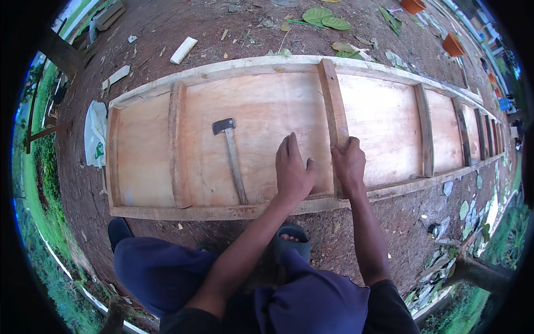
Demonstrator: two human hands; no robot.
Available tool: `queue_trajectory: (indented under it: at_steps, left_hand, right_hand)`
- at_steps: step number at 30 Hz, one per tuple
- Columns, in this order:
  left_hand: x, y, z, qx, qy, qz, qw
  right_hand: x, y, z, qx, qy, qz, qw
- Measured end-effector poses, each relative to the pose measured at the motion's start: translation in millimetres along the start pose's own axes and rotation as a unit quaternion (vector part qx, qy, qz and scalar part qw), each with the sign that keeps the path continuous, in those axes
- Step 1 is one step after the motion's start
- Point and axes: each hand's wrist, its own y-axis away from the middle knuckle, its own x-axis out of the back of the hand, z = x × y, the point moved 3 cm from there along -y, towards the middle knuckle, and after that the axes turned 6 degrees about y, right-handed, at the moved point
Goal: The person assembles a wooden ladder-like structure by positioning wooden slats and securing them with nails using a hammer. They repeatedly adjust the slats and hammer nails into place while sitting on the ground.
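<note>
A long wooden frame backed with plywood lies on the ground before me, with several crosspieces across it. My right hand is wrapped round the near part of one crosspiece. Just left of that piece, my left hand hovers above the plywood, its fingers stretched out and holding nothing. A hatchet with a dark head and a pale wooden handle lies on the plywood, further left. Its handle end points toward the near rail.
A white plastic bag lies by the frame's left end. Beyond the far rail are a wood offcut and green leaves. Orange pots stand at far right. My sandalled foot is close to the near rail.
</note>
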Motion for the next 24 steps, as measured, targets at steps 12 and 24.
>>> queue_trajectory:
  at_steps: [12, 24]
  left_hand:
    - [-60, 29, 38, 0.280, 0.494, -0.399, 0.720]
    - [-79, 41, 33, 0.257, 0.549, -0.332, 0.723]
  right_hand:
    - [5, -11, 2, 0.031, -0.004, -0.019, 0.999]
    - [-139, 89, -152, 0.300, 0.172, -0.340, 0.875]
